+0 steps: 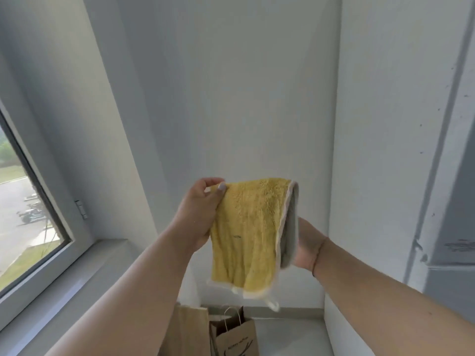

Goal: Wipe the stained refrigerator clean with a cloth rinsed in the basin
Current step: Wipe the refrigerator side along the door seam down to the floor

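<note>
A person holds a yellow cloth [246, 232] up in the air with both hands, in front of a plain white wall [231, 98]. The left hand [199, 214] grips the cloth's top left corner, with its thumb on the front and its fingers [205, 182] curled tight behind the edge. The right hand [307, 244] is at the cloth's right side. Its palm lies against the grey back of the cloth, where the cloth folds over. The fingers of this hand are hidden behind the cloth, so their shape cannot be told. A thin band goes around the right wrist.

The cloth hangs down between the two hands. It has a pale trim along its edges and a small loop at the bottom corner. A tiny dark mark sits on the yellow side.

A window [23, 196] is on the left, showing grass and a road outside. Two brown paper bags [231, 335] stand on the floor below the cloth. The white side of the refrigerator [449, 150], with dark specks and scuffs, is at the far right.
</note>
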### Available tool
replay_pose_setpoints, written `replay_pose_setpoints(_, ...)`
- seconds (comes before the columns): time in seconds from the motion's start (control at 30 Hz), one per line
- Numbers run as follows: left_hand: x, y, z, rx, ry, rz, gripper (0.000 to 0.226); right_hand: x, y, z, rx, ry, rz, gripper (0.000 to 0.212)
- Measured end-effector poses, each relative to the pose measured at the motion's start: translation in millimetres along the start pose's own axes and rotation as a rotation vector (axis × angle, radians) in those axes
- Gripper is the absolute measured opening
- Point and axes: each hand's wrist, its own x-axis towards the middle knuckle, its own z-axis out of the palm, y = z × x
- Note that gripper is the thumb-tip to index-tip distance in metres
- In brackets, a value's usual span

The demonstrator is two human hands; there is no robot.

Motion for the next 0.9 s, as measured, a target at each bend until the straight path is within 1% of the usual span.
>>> replay_pose_setpoints(0.03,11,0,10,0.097,0.040,0.019,0.017,-3,4,4,0.026,0.028,0.020,0.048)
replay_pose_setpoints(0.07,25,-1,21,0.196,0.073,0.049,0.018,-1,6,4,0.072,0.090,0.004,0.040)
replay_pose_setpoints(0.1,34,-1,26,0.266,0.112,0.075,0.021,-2,5,8,0.142,0.115,-0.010,0.035)
replay_pose_setpoints(0.13,46,-1,31,0.292,0.131,0.089,0.024,3,1,4,0.232,0.094,-0.017,0.043)
replay_pose_setpoints(0.17,59,-3,37,0.291,0.128,0.083,0.029,6,-2,0,0.327,0.050,0.004,0.066)
replay_pose_setpoints(0.2,70,-3,43,0.294,0.097,0.063,0.036,8,-8,-7,0.391,0.073,0.029,0.087)
replay_pose_setpoints(0.23,76,-2,44,0.280,0.033,0.043,0.044,11,-13,-13,0.450,0.080,0.039,0.097)
replay_pose_setpoints(0.27,84,-2,50,0.231,-0.093,0.022,0.048,13,-22,-22,0.489,0.093,0.021,0.100)
replay_pose_setpoints(0.33,96,-2,63,0.084,-0.387,-0.032,0.054,15,-43,-35,0.525,0.114,-0.063,0.101)
replay_pose_setpoints(0.37,102,-2,69,0.008,-0.488,-0.059,0.055,15,-55,-42,0.549,0.124,-0.095,0.101)
replay_pose_setpoints(0.4,111,-4,75,-0.038,-0.532,-0.063,0.056,15,-64,-47,0.563,0.130,-0.126,0.102)
replay_pose_setpoints(0.43,123,-3,84,-0.061,-0.552,-0.044,0.058,14,-73,-52,0.558,0.171,-0.165,0.102)
replay_pose_setpoints(0.47,134,-4,91,-0.078,-0.563,-0.019,0.060,15,-79,-52,0.541,0.190,-0.205,0.099)
replay_pose_setpoints(0.5,146,0,102,-0.091,-0.605,0.020,0.059,14,-86,-53,0.532,0.205,-0.260,0.092)
replay_pose_setpoints(0.57,164,8,120,-0.147,-0.704,0.073,0.049,19,-91,-52,0.470,0.244,-0.328,0.066)
replay_pose_setpoints(0.6,171,12,131,-0.171,-0.768,0.101,0.041,24,-92,-55,0.421,0.316,-0.370,0.057)
replay_pose_setpoints(0.63,176,15,138,-0.180,-0.804,0.133,0.036,28,-92,-54,0.393,0.333,-0.406,0.057)
replay_pose_setpoints(0.7,187,22,154,-0.141,-0.888,0.219,0.037,34,-93,-44,0.389,0.285,-0.494,0.070)
replay_pose_setpoints(0.73,192,25,159,-0.087,-0.893,0.286,0.037,35,-92,-45,0.425,0.260,-0.510,0.069)
replay_pose_setpoints(0.77,199,28,166,-0.025,-0.907,0.373,0.034,37,-90,-43,0.418,0.288,-0.524,0.061)
replay_pose_setpoints(0.8,204,31,172,0.037,-0.921,0.459,0.029,37,-87,-37,0.371,0.336,-0.546,0.047)
replay_pose_setpoints(0.83,207,33,179,0.096,-0.929,0.535,0.023,39,-87,-36,0.322,0.420,-0.562,0.037)
replay_pose_setpoints(0.87,209,33,186,0.138,-0.933,0.600,0.018,38,-87,-37,0.318,0.468,-0.602,0.035)
replay_pose_setpoints(0.9,209,34,192,0.149,-0.930,0.655,0.016,39,-87,-36,0.308,0.554,-0.651,0.036)
